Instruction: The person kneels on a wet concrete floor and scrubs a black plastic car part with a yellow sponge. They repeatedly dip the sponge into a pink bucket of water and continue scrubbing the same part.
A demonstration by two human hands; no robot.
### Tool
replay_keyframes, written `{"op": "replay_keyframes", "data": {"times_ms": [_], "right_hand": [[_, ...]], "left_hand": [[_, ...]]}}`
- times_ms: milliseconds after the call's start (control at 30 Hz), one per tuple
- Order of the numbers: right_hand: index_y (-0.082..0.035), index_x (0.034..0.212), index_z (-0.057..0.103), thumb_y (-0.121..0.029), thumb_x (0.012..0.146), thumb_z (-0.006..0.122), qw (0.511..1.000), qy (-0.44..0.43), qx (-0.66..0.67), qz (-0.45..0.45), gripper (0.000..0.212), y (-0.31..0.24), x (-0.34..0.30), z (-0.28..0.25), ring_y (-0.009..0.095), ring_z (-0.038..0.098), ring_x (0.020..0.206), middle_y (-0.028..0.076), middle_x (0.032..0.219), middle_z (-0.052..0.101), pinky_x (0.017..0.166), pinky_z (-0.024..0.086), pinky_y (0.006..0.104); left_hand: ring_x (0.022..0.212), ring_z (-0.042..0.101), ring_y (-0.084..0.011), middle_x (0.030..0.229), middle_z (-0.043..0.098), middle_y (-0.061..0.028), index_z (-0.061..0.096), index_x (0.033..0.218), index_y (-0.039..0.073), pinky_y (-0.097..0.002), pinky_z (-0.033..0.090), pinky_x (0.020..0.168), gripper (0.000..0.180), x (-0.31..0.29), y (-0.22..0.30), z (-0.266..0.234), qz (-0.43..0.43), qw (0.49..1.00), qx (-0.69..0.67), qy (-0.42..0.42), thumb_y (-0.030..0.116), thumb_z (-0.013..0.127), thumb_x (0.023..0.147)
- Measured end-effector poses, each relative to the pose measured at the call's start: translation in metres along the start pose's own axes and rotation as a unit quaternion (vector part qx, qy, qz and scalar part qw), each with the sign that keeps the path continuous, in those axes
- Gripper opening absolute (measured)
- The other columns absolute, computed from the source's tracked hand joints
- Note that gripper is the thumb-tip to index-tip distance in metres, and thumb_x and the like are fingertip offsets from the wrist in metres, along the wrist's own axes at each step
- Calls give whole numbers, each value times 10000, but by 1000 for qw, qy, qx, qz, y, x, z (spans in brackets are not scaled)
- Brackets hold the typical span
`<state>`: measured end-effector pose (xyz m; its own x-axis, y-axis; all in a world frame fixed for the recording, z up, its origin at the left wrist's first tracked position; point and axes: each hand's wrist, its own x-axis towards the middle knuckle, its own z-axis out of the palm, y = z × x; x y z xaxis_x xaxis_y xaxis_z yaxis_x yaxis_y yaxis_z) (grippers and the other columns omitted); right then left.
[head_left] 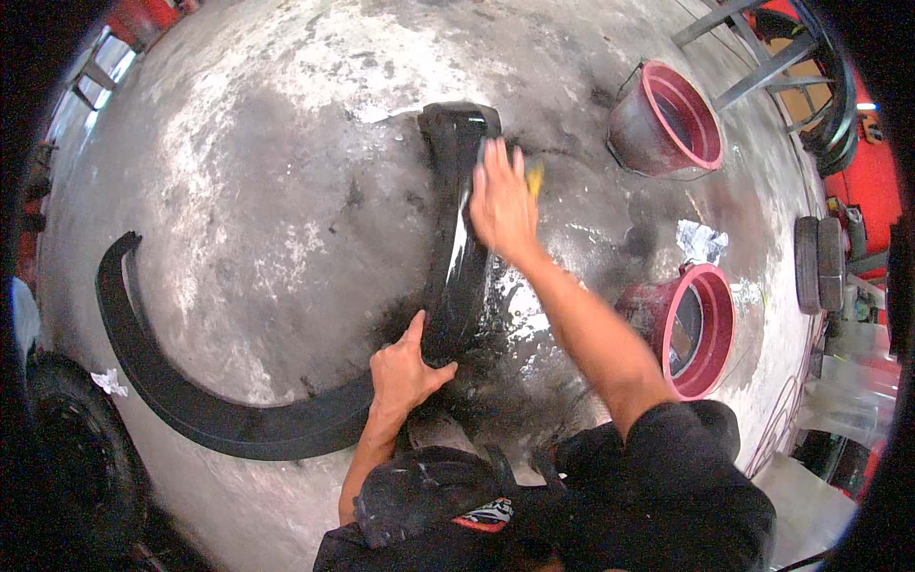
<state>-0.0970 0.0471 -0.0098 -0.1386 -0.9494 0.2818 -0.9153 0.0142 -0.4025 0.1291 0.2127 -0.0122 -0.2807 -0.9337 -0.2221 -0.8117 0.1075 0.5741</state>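
A long black curved strip, shaped like a car's fender flare, lies on the wet floor. Its right arm is glossy with water, while the left stretch looks matt. My left hand grips it at the near bend, index finger and thumb spread across its width. That hand hides part of the bend. Flat along the right arm's outer edge, near the far end, lies my right hand, fingers stretched out and slightly blurred. Beside its fingers shows a small yellow thing; whether I touch it cannot be made out.
Two red buckets stand to the right, the nearer bucket beside my forearm. Crumpled foil-like material lies between them. A tyre is at the lower left, near a white scrap. Metal stand legs reach in at upper right.
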Motion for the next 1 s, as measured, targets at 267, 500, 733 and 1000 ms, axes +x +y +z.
{"op": "replay_keyframes", "data": {"times_ms": [267, 500, 733, 1000], "right_hand": [[7, 1454, 482, -217, 977, 508, 958, -149, 0, -244, 527, -24, -100, -22, 455, 322, 1473, 215, 1474, 515, 1170, 217, 693], [-58, 1422, 549, -169, 893, 589, 963, -90, -13, -253, 542, 21, -57, -16, 446, 397, 1435, 177, 1509, 503, 1182, 347, 524], [-31, 1385, 549, -182, 848, 610, 880, -216, 155, -395, 561, -14, -175, -32, 310, 455, 1429, 156, 1449, 547, 1213, 280, 561], [-33, 1465, 466, -253, 1039, 452, 962, -61, -29, -266, 480, 46, 64, -13, 339, 413, 1446, 152, 1525, 483, 1162, 397, 453]], "left_hand": [[800, 724, -398, 887, 735, -224, 531, 1439, 84, -476, 578, 734, 1022, -3, -10, -25, -29, 999, -1, -16, 504, 875, 574], [807, 721, -399, 955, 740, -218, 526, 1442, 91, -482, 572, 737, 1017, -3, -3, -11, -6, 1000, 1, -13, 515, 877, 588], [819, 731, -377, 921, 741, -212, 552, 1409, 57, -462, 576, 732, 956, 4, -8, -18, -10, 1000, 18, -14, 452, 872, 599], [853, 736, -365, 962, 749, -191, 558, 1399, 40, -447, 578, 771, 947, 0, 7, -14, -14, 1000, 18, -10, 473, 872, 618]]}}
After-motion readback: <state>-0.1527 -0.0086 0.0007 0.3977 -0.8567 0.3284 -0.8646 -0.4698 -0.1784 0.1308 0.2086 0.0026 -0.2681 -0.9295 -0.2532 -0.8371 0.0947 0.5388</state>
